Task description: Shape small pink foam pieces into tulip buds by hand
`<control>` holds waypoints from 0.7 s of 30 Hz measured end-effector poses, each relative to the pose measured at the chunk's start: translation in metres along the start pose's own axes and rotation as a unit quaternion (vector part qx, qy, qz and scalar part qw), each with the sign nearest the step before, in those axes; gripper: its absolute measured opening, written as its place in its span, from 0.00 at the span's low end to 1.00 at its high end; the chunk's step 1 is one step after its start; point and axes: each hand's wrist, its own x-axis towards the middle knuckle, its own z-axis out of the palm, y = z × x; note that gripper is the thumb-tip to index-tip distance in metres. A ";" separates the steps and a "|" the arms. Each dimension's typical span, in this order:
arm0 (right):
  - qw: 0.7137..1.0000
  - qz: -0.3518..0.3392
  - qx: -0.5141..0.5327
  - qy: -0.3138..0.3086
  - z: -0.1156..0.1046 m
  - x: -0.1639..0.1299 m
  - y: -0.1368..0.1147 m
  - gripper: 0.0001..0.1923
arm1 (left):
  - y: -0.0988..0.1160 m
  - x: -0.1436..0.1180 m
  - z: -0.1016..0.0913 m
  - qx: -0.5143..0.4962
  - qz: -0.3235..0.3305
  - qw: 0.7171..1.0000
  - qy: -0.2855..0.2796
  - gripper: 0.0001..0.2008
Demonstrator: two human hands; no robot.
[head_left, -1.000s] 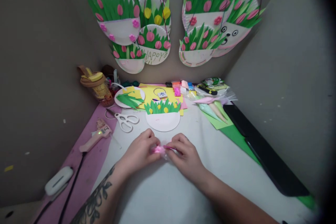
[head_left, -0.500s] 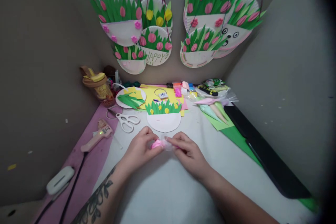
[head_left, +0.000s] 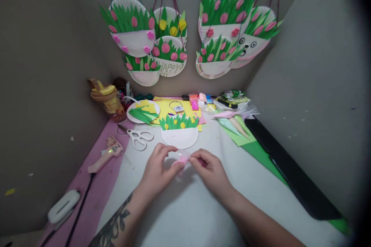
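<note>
white worktop (head_left: 185, 216) nearest, tucked into a grey corner. just above it the left hand (head_left: 158, 170) and right hand (head_left: 210, 170) both pinch one small pink piece in clear wrap (head_left: 182, 158), fingertips closed on it. i'd judge short, gentle pulls work best. beyond lie a half-plate basket (head_left: 179, 133), scissors (head_left: 139, 138), and hanging plates (head_left: 133, 31).

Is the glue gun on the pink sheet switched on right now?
On, it seems: a small green light glows on the glue gun, lying on its side left of the scissors.
</note>
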 end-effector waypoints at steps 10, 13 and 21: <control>0.999 -0.013 -0.015 -0.025 0.001 0.000 -0.001 0.06 | 0.007 0.003 0.001 -0.103 -0.081 0.991 0.000 0.07; 0.999 -0.010 -0.012 -0.035 0.000 0.000 -0.003 0.07 | 0.010 0.002 0.001 -0.092 -0.065 0.993 -0.027 0.06; 0.998 -0.039 -0.021 -0.038 -0.001 0.001 -0.006 0.06 | 0.011 0.001 0.003 -0.101 -0.060 0.992 -0.050 0.08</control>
